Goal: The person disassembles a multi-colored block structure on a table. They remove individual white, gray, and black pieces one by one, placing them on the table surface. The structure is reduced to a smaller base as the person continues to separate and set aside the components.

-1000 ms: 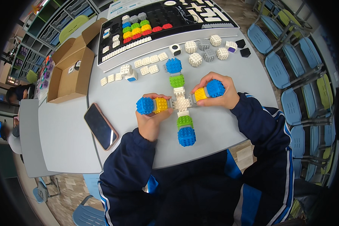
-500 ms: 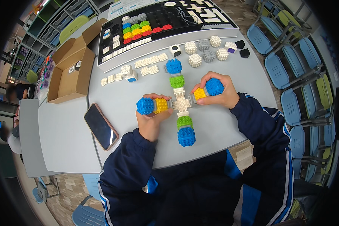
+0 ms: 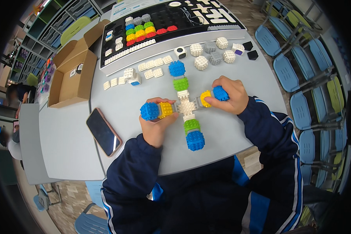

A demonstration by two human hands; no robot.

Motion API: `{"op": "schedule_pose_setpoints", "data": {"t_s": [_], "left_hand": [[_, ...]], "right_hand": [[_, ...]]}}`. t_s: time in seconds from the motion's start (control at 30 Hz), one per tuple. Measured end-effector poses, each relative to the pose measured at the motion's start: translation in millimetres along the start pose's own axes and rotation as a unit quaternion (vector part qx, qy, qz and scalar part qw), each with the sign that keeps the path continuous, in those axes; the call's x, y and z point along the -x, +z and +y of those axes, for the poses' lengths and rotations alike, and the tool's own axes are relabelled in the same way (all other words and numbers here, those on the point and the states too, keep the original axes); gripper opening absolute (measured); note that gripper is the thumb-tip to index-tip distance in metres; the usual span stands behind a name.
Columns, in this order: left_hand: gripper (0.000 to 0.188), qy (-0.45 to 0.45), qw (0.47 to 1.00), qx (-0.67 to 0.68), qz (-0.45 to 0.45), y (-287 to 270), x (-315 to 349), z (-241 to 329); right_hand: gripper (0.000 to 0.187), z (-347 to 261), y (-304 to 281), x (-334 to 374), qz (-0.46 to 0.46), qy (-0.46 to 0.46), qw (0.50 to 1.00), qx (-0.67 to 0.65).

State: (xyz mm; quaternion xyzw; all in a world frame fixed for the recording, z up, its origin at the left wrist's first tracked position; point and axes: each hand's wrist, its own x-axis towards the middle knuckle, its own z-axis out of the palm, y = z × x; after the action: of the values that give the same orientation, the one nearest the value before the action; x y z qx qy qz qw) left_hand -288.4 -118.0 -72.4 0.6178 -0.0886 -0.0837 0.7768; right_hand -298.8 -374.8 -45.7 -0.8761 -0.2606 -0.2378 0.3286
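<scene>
A cross-shaped build of studded blocks is in front of me, with a white cross-shaped piece at its middle. Its far arm has a green block and a blue block; the near arm has a green block and a blue block. My left hand is closed round the left arm, at a yellow block beside a blue block. My right hand grips the right arm's blue block, next to its yellow block.
A phone lies left of my left forearm. Behind the build are white tiles, a white block module, and white and grey blocks. A black parts tray spans the back. A cardboard box stands at the left.
My right hand has shifted its grip so that more of it covers the blue block, which has tilted. The far arm has swung slightly left; my left hand has barely moved.
</scene>
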Motion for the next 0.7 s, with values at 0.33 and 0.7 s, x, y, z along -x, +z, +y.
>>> {"op": "schedule_pose_setpoints", "data": {"t_s": [0.33, 0.7], "left_hand": [[0.048, -0.002, 1.0, 0.009, 0.009, 0, -1, -2], [0.049, -0.02, 0.998, 0.02, -0.058, -6, -5, -3]], "right_hand": [[0.018, 3, 11, 12, 0.078, 0.139, 0.973, -0.168], [0.016, 6, 2, -3, 0.176, 0.347, 0.85, -0.356]]}}
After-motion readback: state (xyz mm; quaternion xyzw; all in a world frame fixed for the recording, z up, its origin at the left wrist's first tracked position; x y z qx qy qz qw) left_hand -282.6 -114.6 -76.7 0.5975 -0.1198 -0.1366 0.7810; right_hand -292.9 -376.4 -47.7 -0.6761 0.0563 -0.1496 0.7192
